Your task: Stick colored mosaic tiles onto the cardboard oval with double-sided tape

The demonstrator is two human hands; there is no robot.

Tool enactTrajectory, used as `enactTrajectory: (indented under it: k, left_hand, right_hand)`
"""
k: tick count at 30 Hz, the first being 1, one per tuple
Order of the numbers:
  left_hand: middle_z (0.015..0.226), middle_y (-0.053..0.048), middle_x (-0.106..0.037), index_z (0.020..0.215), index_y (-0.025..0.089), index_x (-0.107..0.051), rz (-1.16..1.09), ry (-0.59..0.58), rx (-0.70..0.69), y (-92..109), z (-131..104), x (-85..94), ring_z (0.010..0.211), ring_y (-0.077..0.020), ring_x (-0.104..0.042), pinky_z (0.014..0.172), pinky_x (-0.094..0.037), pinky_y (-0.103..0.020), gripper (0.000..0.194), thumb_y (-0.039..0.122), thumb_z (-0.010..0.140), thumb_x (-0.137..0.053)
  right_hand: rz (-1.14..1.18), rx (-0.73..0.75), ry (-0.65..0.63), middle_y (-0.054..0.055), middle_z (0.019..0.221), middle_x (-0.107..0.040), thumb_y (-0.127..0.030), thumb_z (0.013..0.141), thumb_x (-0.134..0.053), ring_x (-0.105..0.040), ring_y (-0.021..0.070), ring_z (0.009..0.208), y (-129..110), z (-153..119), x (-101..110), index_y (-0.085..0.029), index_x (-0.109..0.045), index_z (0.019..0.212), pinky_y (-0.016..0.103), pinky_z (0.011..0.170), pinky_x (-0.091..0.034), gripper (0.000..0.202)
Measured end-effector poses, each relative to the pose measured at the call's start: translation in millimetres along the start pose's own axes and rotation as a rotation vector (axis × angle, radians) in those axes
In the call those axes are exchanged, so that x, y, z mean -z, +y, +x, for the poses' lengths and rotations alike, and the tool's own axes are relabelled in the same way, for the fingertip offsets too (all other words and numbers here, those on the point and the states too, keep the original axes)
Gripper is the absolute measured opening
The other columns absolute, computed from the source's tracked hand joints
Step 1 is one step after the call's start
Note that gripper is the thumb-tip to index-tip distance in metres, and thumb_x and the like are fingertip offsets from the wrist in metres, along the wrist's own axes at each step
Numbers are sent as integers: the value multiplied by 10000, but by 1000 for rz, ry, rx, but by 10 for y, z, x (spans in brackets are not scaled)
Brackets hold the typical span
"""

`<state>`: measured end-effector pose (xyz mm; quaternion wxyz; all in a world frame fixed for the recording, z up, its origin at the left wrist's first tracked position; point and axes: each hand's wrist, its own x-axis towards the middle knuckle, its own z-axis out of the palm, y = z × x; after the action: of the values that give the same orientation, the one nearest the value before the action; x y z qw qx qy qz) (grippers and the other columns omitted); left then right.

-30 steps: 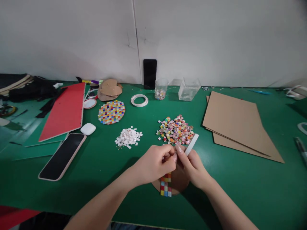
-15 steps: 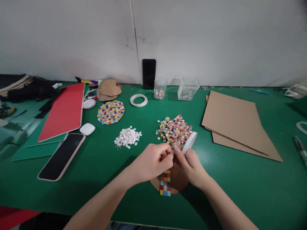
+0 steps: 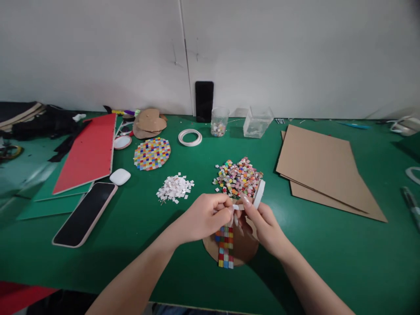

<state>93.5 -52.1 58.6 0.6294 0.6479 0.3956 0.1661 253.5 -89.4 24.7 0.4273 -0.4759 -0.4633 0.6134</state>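
Note:
My right hand [image 3: 267, 225] grips a roll of white tape [image 3: 259, 194], which stands on edge above the thumb. A short white strip runs from there to my left hand [image 3: 210, 217], whose thumb and fingers pinch its end. Below both hands lies a round cardboard disc [image 3: 244, 251]. Columns of coloured square tiles [image 3: 225, 251] cover part of its left half. Behind my hands is a heap of mixed coloured tiles [image 3: 238, 175], and a pile of small white squares [image 3: 175, 188] lies to the left.
A finished-looking tiled disc [image 3: 152, 154], a white ring [image 3: 190, 138], a cup with tiles [image 3: 219, 122] and a clear box [image 3: 258, 122] stand farther back. Cardboard sheets [image 3: 321, 166] lie right; a phone [image 3: 85, 214], white case [image 3: 120, 176] and red board [image 3: 87, 153] lie left.
My hands have drawn slightly apart, and the white strip between them now shows. The tape roll has tipped more upright. More of the tiles on the disc is visible.

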Motion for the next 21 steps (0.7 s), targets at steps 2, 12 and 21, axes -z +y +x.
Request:
enactTrajectory:
  k: [2, 12, 21]
  left_hand:
    - [469, 83, -329, 688, 173, -471, -61, -13, 18, -14, 6, -2, 416, -50, -271, 403, -191, -189, 148, 200, 819, -406]
    - [435, 92, -319, 692, 173, -475, -208, -33, 62, -19, 8, 0, 380, -42, -241, 382, -173, -184, 125, 168, 797, -408]
    - [421, 96, -326, 674, 168, -474, -217, -44, 72, 46, -7, 19, 369, -36, -246, 382, -184, -180, 127, 154, 783, -410]
  right_hand:
    - [39, -21, -11, -51, 451, -388, -516, 877, -406, -335, 72, 393, 9, -7, 0, -173, -481, 589, 201, 370, -237, 454]
    - [147, -36, -50, -31, 451, -456, -512, 869, -427, -343, 65, 369, 11, -9, -1, -163, -514, 565, 203, 359, -216, 472]
    - [165, -54, -75, -49, 423, -397, -524, 863, -427, -289, 59, 355, 10, -11, -13, -165, -503, 567, 205, 349, -170, 471]
